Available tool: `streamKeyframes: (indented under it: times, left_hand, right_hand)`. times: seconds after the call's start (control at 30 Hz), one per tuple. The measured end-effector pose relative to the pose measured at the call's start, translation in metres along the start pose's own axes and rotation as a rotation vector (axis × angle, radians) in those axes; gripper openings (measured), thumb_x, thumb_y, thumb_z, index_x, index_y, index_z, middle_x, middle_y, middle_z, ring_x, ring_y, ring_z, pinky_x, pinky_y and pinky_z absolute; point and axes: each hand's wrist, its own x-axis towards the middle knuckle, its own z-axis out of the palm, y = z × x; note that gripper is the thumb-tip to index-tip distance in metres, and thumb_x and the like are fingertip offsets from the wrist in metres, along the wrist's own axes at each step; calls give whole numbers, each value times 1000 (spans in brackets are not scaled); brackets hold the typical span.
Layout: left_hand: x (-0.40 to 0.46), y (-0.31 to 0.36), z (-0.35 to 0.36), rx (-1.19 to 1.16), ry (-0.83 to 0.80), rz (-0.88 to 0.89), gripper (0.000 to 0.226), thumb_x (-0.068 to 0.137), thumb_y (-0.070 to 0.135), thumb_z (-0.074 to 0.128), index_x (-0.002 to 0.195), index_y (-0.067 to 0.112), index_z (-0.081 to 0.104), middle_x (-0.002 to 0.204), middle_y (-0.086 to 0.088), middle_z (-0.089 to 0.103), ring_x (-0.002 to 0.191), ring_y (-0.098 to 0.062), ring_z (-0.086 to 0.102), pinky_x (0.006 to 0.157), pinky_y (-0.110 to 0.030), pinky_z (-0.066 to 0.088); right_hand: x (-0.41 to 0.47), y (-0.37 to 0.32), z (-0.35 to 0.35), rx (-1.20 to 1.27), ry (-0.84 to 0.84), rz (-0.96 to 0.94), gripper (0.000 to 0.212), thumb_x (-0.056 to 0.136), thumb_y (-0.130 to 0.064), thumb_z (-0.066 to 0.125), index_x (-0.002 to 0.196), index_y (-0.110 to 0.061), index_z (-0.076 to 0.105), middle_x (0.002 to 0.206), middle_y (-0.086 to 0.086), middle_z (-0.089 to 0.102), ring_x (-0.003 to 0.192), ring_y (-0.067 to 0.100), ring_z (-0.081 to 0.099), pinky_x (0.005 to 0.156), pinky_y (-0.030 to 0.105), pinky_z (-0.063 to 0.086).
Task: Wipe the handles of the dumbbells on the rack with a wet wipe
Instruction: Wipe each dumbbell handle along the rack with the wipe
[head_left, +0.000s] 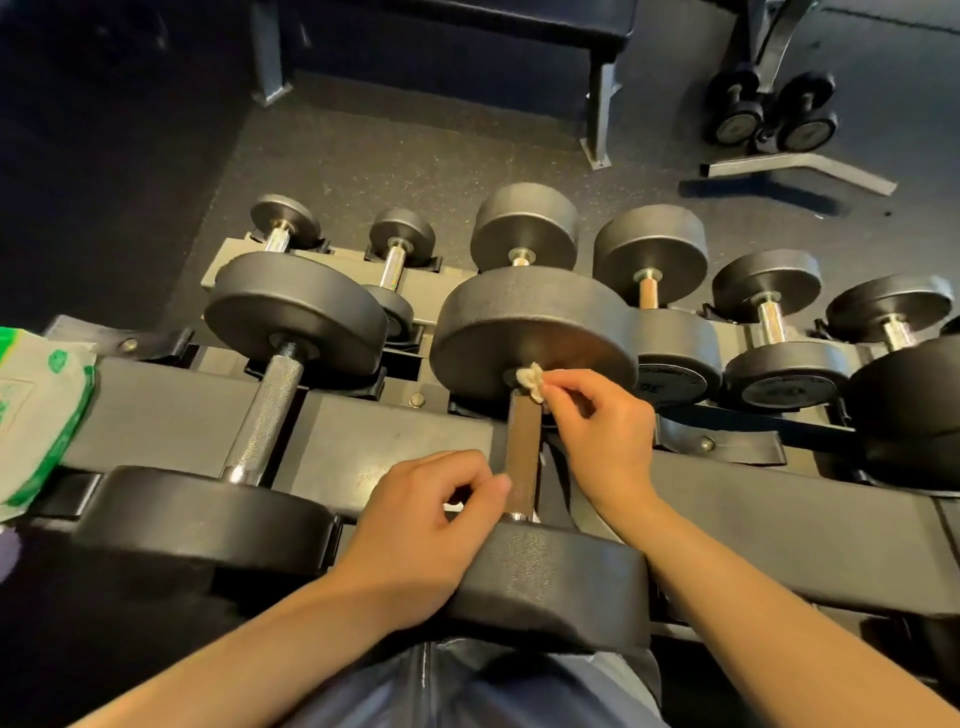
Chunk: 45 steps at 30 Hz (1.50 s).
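Note:
A large black dumbbell lies on the top tier of the rack (395, 441), its brownish handle (523, 441) running away from me. My right hand (602, 431) pinches a small crumpled white wet wipe (532, 381) against the far end of that handle, where it meets the far weight head (535, 332). My left hand (431, 519) rests on the near weight head (550, 577), fingers curled beside the handle's near end, with a bit of white showing under the fingers. A second dumbbell with a silver knurled handle (265, 415) lies to the left.
A green and white wet wipe packet (36, 415) lies on the rack's left end. Smaller dumbbells fill the lower tier (649, 280). A bench frame (597, 104) and another small rack with dumbbells (774, 109) stand on the dark floor behind.

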Motion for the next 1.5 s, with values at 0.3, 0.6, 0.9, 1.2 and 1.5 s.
streamKeyframes:
  times: [0.3,0.6,0.9,1.2,1.5]
  left_hand:
    - [-1,6,-1,-5,0,-68,44,80,51,45,63,12,59,68,0,59,72,-16,57,63,-16,40]
    - [-1,8,0,21,20,-83,45,79,49,46,64,10,61,68,-1,61,73,-19,58,68,-27,43]
    - [-2,9,-1,40,21,-90,50,81,50,46,66,5,62,68,-6,60,72,-21,58,69,-34,42]
    - [-3,9,-1,37,30,-124,52,78,55,44,65,8,61,69,-1,59,76,-18,57,66,-21,43]
    - [0,10,-1,19,0,-114,51,77,56,43,65,9,60,69,-1,58,76,-19,56,65,-19,41]
  right_hand:
    - [-1,22,22,1257,-293,1080,31,95,4,43,124,10,52,101,20,65,84,22,69,72,30,58]
    - [3,10,29,1406,-478,1382,24,98,-13,47,107,3,63,91,18,71,73,24,71,61,32,59]
    - [4,4,28,1554,-423,1287,21,89,-5,48,94,5,65,88,19,70,70,25,70,61,29,59]
    - [6,17,9,1305,-251,1204,13,93,-5,54,101,-1,63,91,18,72,83,24,72,73,35,60]
    - [13,7,7,1232,-242,1288,11,91,-4,56,100,-2,63,90,17,72,78,23,72,75,35,59]
